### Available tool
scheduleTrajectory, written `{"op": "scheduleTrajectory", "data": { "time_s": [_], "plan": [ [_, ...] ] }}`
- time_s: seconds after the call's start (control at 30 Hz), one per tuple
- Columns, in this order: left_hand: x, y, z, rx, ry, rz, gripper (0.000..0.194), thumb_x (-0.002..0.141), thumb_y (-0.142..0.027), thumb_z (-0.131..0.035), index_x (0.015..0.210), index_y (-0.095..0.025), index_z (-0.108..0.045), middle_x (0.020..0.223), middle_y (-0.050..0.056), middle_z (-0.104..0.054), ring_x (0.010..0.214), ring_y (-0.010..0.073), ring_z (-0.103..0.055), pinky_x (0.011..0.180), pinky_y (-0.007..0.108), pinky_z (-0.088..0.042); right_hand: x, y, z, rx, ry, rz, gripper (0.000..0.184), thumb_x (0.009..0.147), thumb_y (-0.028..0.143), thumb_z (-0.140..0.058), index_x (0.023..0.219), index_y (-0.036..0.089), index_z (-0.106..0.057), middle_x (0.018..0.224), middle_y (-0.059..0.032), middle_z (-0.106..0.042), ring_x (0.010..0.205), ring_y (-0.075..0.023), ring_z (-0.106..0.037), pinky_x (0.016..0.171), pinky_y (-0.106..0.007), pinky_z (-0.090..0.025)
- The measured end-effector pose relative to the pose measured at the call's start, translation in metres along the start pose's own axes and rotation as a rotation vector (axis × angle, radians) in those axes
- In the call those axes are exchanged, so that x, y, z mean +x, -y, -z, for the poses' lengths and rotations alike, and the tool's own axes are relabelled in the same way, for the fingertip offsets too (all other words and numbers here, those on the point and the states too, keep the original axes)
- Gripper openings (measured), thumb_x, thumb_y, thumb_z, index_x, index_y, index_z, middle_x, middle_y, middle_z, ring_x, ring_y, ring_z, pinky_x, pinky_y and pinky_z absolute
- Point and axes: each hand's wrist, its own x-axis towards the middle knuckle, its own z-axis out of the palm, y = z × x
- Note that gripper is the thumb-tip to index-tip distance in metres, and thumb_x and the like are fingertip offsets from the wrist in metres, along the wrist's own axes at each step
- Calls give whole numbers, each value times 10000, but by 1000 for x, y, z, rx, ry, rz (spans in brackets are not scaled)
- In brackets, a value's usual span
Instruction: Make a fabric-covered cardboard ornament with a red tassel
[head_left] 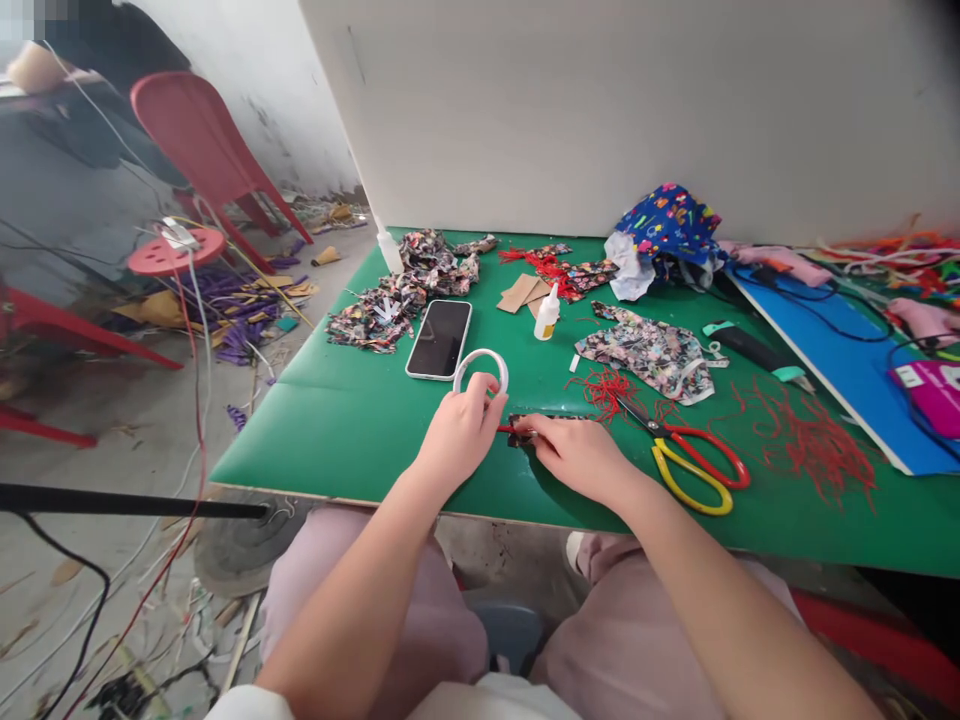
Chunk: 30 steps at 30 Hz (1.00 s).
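Over the table's near edge, my left hand (pixel 463 430) is closed with the fingers curled round a thin white ring (pixel 503 372), which stands up above the knuckles. A short red piece (pixel 505 429), perhaps cord, shows between my two hands. My right hand (pixel 576 455) has its fingertips pinched down on a dark patterned fabric strip (pixel 519 437) that lies flat and is partly covered by the hand. Right of that hand are scissors (pixel 694 462) with one red and one yellow handle, blades slightly apart. Red threads (pixel 611 390) lie at their tips.
On the green table (pixel 300 430) are a phone (pixel 440 340), a small glue bottle (pixel 546 316), a taller white bottle (pixel 389 252), floral fabric pieces (pixel 660 350), a utility knife (pixel 754 352) and a blue board (pixel 832 375). A white panel (pixel 600 110) rises behind. Red chairs (pixel 199 130) stand left.
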Motion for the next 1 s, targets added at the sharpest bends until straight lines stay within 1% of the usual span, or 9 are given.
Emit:
{"op": "scheduleTrajectory", "data": {
  "time_s": [0.17,0.23,0.3,0.37,0.5,0.67,0.83,1.0],
  "plan": [
    [-4,1,4,63,94,6,116,903,-268,-333,933,-192,-415,629,-9,-598,633,175,-588,634,265,-399,-1,-2,1,18,6,-4,308,858,222,-368,1105,310,-529,1033,26,-671,903,-169,-641,725,-265,-461],
    [-4,2,3,55,87,16,122,902,-275,-329,927,-191,-414,674,5,-595,642,174,-582,617,260,-399,-2,-1,2,28,14,0,323,862,218,-363,1127,311,-522,1038,21,-670,911,-165,-638,739,-264,-459],
    [-3,2,3,36,63,2,131,902,-287,-323,915,-193,-413,742,22,-595,665,172,-574,608,255,-399,-2,-1,3,34,21,1,332,866,216,-358,1140,309,-520,1041,16,-669,915,-166,-637,742,-265,-460],
    [-3,2,2,11,65,-18,141,904,-296,-317,911,-196,-416,779,26,-598,681,167,-572,614,252,-400,-1,0,4,35,27,-1,337,865,211,-360,1144,308,-523,1044,12,-669,920,-168,-635,749,-266,-460],
    [-4,1,3,42,117,-5,151,898,-310,-335,915,-203,-442,753,13,-623,673,172,-582,615,253,-395,-1,1,5,41,39,-14,348,862,203,-370,1154,308,-528,1043,7,-669,926,-166,-633,764,-265,-460],
    [-5,1,7,81,125,50,149,890,-321,-361,917,-209,-455,773,6,-647,674,173,-595,596,244,-383,-1,0,6,80,32,-28,341,864,212,-380,1145,309,-547,1030,12,-675,916,-159,-635,774,-256,-464],
    [-5,0,10,93,135,73,154,888,-332,-365,921,-215,-459,758,-7,-657,637,170,-588,578,242,-371,-1,-2,9,147,30,-29,334,859,214,-397,1127,321,-567,1029,30,-675,915,-150,-635,809,-259,-461],
    [-5,1,13,72,135,97,158,886,-339,-362,920,-217,-456,712,-11,-654,600,170,-572,565,244,-358,-1,-3,9,238,22,-67,306,849,220,-422,1097,315,-576,1008,37,-680,876,-147,-643,768,-257,-472]
  ]
}}
